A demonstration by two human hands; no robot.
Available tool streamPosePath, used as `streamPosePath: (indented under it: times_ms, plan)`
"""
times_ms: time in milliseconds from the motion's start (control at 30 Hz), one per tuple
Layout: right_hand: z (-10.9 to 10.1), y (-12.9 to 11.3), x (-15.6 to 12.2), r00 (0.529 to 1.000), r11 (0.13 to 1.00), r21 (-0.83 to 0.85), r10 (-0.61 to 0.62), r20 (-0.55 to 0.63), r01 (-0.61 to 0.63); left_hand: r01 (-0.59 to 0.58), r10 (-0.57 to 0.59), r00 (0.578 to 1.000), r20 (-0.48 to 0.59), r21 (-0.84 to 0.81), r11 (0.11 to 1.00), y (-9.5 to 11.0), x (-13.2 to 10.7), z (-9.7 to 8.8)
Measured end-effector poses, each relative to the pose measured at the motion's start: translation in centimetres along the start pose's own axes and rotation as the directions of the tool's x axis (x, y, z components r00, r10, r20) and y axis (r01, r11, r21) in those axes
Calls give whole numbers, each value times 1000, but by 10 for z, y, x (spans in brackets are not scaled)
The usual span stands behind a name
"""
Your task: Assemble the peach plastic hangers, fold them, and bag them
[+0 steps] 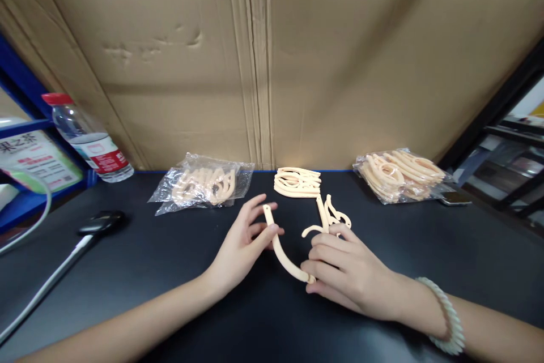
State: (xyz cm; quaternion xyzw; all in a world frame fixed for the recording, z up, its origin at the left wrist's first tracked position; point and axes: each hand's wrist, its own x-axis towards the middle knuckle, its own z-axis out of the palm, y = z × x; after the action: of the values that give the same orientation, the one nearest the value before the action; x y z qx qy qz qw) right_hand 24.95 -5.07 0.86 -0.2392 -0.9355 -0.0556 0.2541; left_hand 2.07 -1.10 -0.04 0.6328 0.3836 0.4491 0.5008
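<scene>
A curved cream plastic strip (pixel 281 254) lies between both hands over the black table (pixel 170 272). My left hand (pixel 242 244) holds its upper end between thumb and fingers. My right hand (pixel 346 272), with a beaded bracelet on the wrist, is closed on the strip's lower end and on a hook-shaped cream piece (pixel 329 217) that sticks up behind the fingers. Just beyond the hands a loose stack of the same cream pieces (pixel 296 182) rests on the table.
A clear bag of cream pieces (pixel 204 184) lies at back left, another fuller bag (pixel 402 173) at back right. A water bottle (pixel 89 139) lies on a blue shelf at left. A black lamp base (pixel 101 221) and cardboard wall (pixel 272 68) stand nearby.
</scene>
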Motion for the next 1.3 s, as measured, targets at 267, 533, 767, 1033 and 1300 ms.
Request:
streamPosePath:
  times_ms: [267, 533, 767, 1033, 1300]
  plan:
    - [8, 0, 0, 989, 997, -16, 78, -126, -81, -657, 536, 722, 438, 676, 334, 0, -11, 0]
    - [12, -8, 1, 995, 996, -83, 1, -104, -9, -770, 453, 625, 636, 598, 223, 4, -13, 5]
    - [15, -8, 1, 998, 997, 64, 46, -41, -43, -802, 453, 590, 669, 553, 227, 5, -13, 5]
    - [7, -7, 4, 970, 924, 314, 240, -27, -220, -853, 496, 495, 713, 509, 118, 15, -11, 1]
    - [5, 20, 6, 973, 967, 120, 230, -36, -224, -848, 461, 510, 727, 516, 124, 16, 2, -8]
